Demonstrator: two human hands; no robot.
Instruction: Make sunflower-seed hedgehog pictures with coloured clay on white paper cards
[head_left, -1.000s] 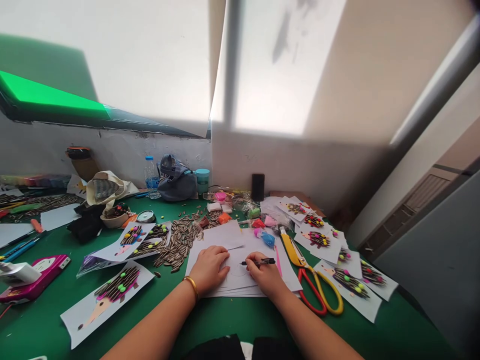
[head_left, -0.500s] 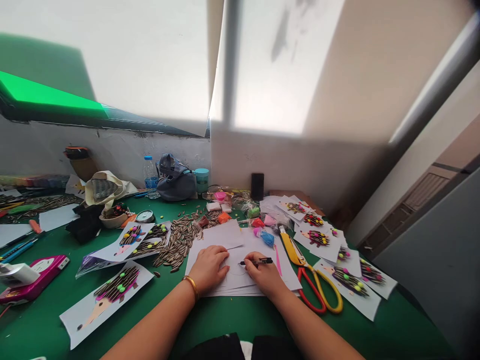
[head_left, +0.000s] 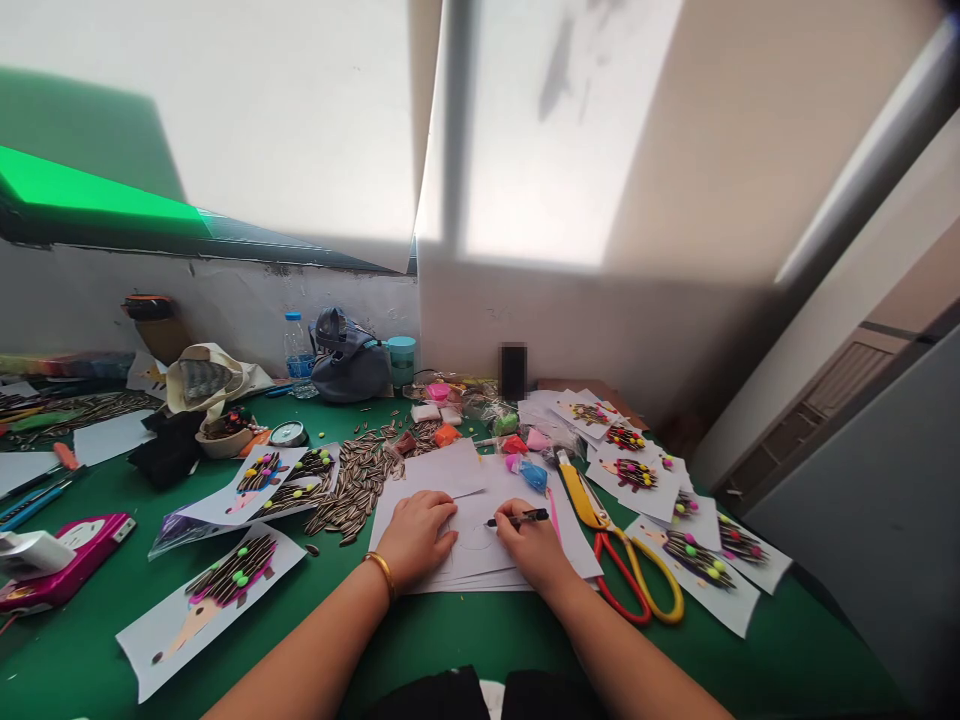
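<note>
My right hand point(head_left: 531, 545) is closed around a black pen point(head_left: 529, 517), its tip close to a thin curved line on the white paper point(head_left: 469, 578). Flat on the left part of the same sheet lies my left hand point(head_left: 416, 538), fingers stretched out, with a gold bangle at the wrist. A smaller white sheet point(head_left: 442, 468) rests just beyond my hands. To the left of the paper spreads a pile of striped sunflower seeds point(head_left: 360, 485). Scissors point(head_left: 641, 580) with red and yellow handles and a yellow utility knife point(head_left: 577, 490) lie beside the paper on the right.
Hedgehog pictures covered in seeds lie at left point(head_left: 217, 590) and right point(head_left: 634, 475). Bagged coloured clay point(head_left: 534, 476) sits behind the paper. Farther back stand a water bottle point(head_left: 298, 355), a grey-blue bag point(head_left: 349, 365) and a teal-lidded cup point(head_left: 402, 362). A magenta device point(head_left: 97, 545) is far left.
The pen tip has shifted slightly right and up from the paper's line, with my right hand moving a little. My left hand stays in place.
</note>
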